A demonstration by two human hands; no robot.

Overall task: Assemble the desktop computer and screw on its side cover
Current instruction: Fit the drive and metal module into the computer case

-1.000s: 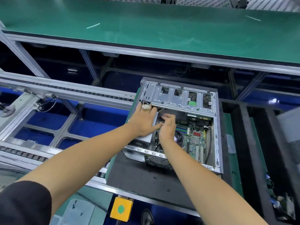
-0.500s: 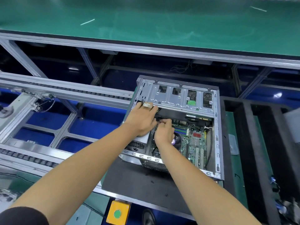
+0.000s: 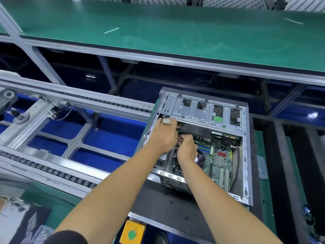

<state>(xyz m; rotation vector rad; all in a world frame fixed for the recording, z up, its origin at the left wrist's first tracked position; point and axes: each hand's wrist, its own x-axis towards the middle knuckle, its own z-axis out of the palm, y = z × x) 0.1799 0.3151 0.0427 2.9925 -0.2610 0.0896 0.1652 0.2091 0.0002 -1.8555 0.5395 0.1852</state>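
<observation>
Head view: an open desktop computer case (image 3: 204, 143) is seen lying on its side on a dark foam pad (image 3: 158, 205), beside a roller conveyor (image 3: 52, 171); no side cover is seen on it. The left hand (image 3: 162, 136) is laid over the case's left inner edge, a small white connector (image 3: 166, 121) being held at its fingertips. The right hand (image 3: 187, 148) is curled down inside, just beside the left, apparently pinching a cable or plug near the motherboard (image 3: 218, 161); what exactly is gripped cannot be told.

The sheet-metal chassis is judged stiff and fairly heavy, with thin edges that may be sharp, so it is best taken by its folded outer rails. The motherboard is judged fragile and should be touched only at connectors. Cables are limp and light; plugs should be held by their plastic housings, not pulled by the wires. The drive cage (image 3: 205, 111) offers a firm bracing surface.
</observation>
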